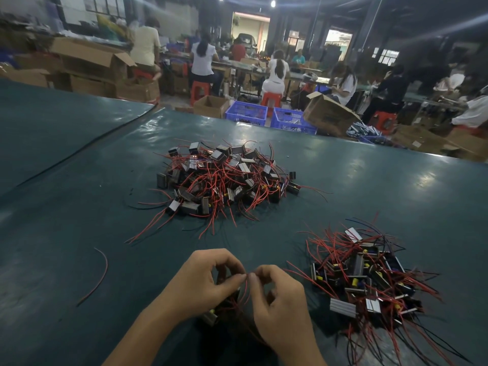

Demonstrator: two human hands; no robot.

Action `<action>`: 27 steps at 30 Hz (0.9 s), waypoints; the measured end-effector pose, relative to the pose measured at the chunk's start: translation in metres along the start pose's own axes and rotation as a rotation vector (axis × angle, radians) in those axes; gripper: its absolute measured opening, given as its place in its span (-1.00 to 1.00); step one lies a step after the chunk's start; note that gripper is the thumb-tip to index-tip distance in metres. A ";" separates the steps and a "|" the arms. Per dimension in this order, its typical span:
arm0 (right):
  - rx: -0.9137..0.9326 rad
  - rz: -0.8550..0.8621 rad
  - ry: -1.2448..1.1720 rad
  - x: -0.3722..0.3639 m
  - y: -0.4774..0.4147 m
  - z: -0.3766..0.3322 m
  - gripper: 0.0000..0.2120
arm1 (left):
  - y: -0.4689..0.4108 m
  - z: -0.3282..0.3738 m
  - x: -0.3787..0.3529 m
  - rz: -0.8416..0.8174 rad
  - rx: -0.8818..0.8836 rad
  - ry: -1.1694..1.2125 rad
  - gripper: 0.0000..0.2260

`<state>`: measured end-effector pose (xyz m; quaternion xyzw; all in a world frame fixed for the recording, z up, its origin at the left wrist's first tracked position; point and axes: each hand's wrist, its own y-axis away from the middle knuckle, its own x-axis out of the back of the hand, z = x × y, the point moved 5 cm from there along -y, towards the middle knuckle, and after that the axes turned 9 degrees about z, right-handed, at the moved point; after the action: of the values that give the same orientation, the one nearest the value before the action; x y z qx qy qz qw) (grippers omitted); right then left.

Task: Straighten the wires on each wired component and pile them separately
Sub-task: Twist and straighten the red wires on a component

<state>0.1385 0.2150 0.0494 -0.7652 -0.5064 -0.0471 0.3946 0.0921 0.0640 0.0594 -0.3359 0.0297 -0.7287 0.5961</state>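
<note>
My left hand (203,281) grips a small dark wired component (211,317) low over the green table, its body mostly hidden under the palm. My right hand (280,299) pinches that component's red wire (245,289) between thumb and forefinger, right beside the left fingertips. A tangled heap of components (224,178) with red and black wires lies ahead in the table's middle. A second pile of components (367,281) lies to the right of my hands, wires fanning outward.
A loose red wire (101,273) lies on the green table (79,207) left of my hands. Beyond the far table edge stand blue crates (248,112), cardboard boxes (330,114) and several seated people on red stools.
</note>
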 end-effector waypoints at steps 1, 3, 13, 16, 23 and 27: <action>-0.058 0.000 0.017 -0.002 0.001 0.000 -0.79 | 0.000 0.002 -0.001 0.012 -0.049 -0.042 -0.94; -0.228 -0.021 0.025 -0.006 0.004 0.003 -0.78 | 0.002 0.007 -0.001 0.043 -0.160 -0.145 -0.98; -1.132 -0.193 -0.836 -0.017 0.014 0.011 -0.78 | 0.003 0.013 -0.004 0.118 -0.313 -0.204 -0.95; -0.747 -0.052 -0.697 -0.010 0.004 0.014 -0.86 | -0.001 0.003 0.000 0.112 -0.083 -0.005 -0.94; 0.143 0.047 -0.123 0.006 -0.005 0.003 -0.91 | -0.002 -0.012 -0.003 -0.079 0.217 0.212 -0.94; 0.248 0.083 -0.066 0.009 -0.005 0.003 -0.93 | -0.002 -0.010 -0.006 -0.131 0.271 0.319 -0.96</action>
<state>0.1379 0.2239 0.0543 -0.7322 -0.4889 0.0576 0.4708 0.0859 0.0660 0.0499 -0.1343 0.0032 -0.8071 0.5749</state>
